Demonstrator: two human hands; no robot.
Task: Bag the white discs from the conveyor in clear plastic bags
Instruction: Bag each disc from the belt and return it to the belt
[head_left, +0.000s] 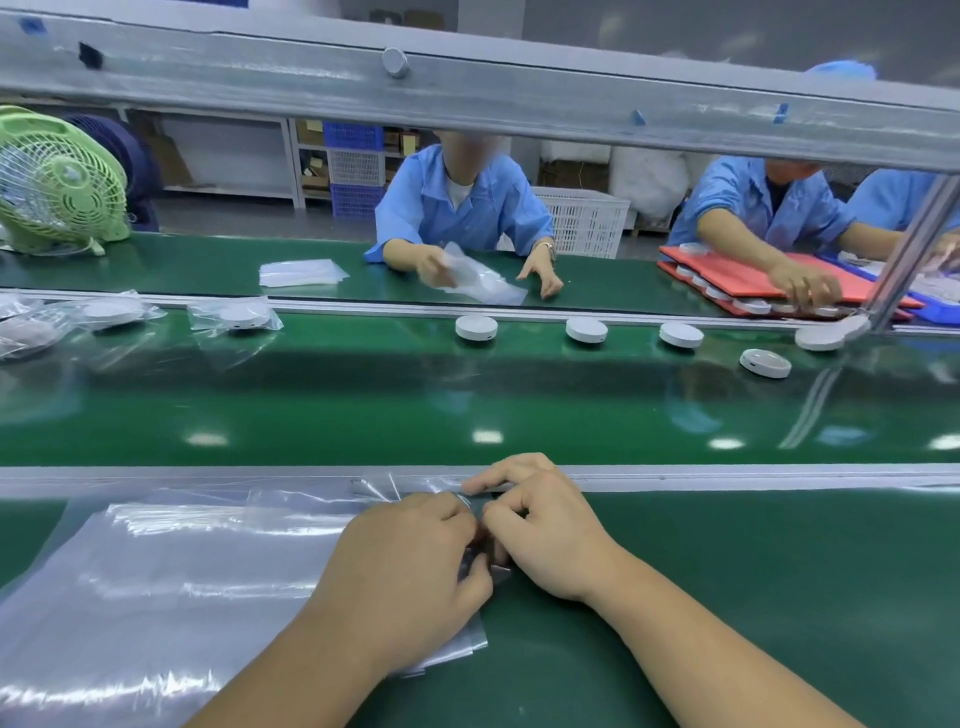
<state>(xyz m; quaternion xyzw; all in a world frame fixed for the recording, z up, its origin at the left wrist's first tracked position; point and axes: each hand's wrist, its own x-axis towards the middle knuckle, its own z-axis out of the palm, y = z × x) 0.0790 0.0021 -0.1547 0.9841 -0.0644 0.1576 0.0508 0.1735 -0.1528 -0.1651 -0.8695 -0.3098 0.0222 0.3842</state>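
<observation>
While five round white plastic discs (476, 327) lie unbagged on the glossy green conveyor belt (467, 405), four strung along its far edge toward the right end and one a little nearer, none of them is in the thin clear plastic bag (415, 486) at the front. That bag lies flat at the far edge of the green desk (727, 597), on the right end of a wide stack of clear plastic sheets (182, 597) that covers the desk's left half.

The left hand (410, 566) rests on the bag with curled fingers and thumb pinching the film. The right hand (540, 535) sits just beside it, knuckles nearly touching. Its fingers are bent and nip the same film, with the forefinger stretched along the desk's far edge.

At the belt's far left edge lie discs already in bags (236, 317), their film crumpled.

Across the belt, on the far green bench (208, 265), lies a small pile of clear bags (301, 272). A worker in a blue coat (462, 208) there holds a bag in one hand. To the right, another worker (769, 208) reaches onto red trays (753, 270) with discs between them. A lime-green table fan (57, 182) stands at the bench's left end. A grey metal rail (467, 98) crosses overhead.
</observation>
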